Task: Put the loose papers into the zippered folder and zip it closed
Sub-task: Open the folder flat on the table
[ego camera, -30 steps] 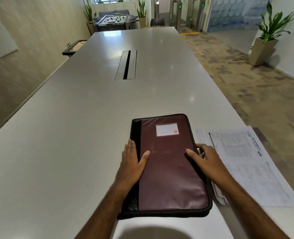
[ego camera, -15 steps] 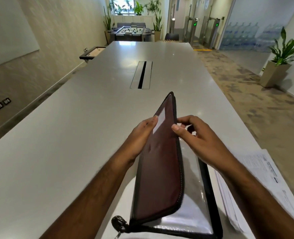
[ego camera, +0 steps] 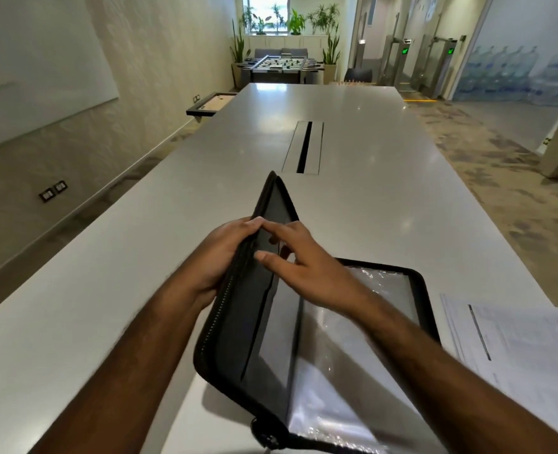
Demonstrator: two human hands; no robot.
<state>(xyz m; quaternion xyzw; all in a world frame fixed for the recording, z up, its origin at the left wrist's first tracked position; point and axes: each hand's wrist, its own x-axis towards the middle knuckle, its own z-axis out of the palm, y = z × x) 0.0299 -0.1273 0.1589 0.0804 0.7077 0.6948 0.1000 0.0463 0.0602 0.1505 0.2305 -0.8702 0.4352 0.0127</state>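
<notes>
Zippered folder (ego camera: 271, 339) lies open on the tabletop (ego camera: 385, 208) right in front of you, at about 6 o'clock in the view. Its left cover stands up, leaning toward 11 o'clock, and you can see its dark inside. Its right half lies flat on the tabletop, with shiny clear plastic sleeves (ego camera: 323, 388) on it. Your left hand (ego camera: 220, 253) is at the outer side of the raised cover, and its grip is closed on the cover's edge, with the fingertips curled over the top. Your right hand (ego camera: 307, 263) reaches across from 4 o'clock. Its fingers are spread out and loose, the grip is open, and the fingertips touch the inside of the raised cover near its top edge. The zip pull (ego camera: 268, 441) sits at the near corner of the folder, at 6 o'clock. The loose papers (ego camera: 516, 342) lie flat on the tabletop at 3 o'clock, just beside the folder's right edge, with printed lines on them too small to read. A long slot (ego camera: 303, 147) is set into the tabletop at 12 o'clock, well apart from the folder.
</notes>
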